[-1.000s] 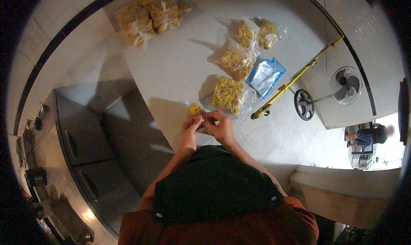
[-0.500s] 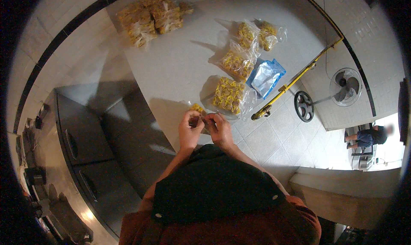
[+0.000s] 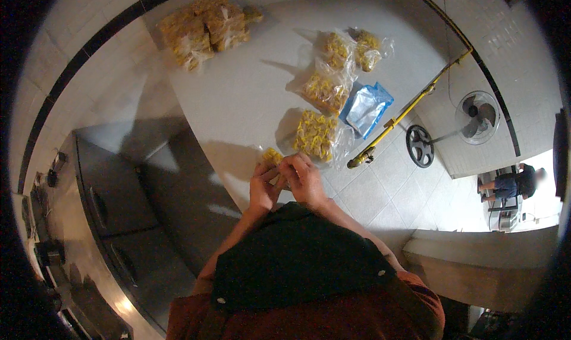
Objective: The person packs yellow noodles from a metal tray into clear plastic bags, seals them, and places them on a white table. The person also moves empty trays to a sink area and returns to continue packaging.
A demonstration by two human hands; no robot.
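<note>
Both my hands meet at the near edge of a light-coloured table, fingers pinched together. A small clear plastic bag with yellow pieces pokes out just beyond my fingertips. My left hand is closed on its near end, and my right hand pinches there too, fingertips against the left ones. My fingers hide the gripped part of the bag. Right beside my right hand lies a larger clear bag of yellow, curled pieces. Behind it sits another such bag.
Two more filled bags lie farther back, and a blue-and-silver packet rests by the right edge. Several packed bags are piled far left. A yellow pipe runs along the right side, near a standing fan. A person stands far right.
My right hand has shifted slightly left, and my fingers have drawn closer together over the small bag's end. The other bags stay where they were; the whole view has shifted a little.
</note>
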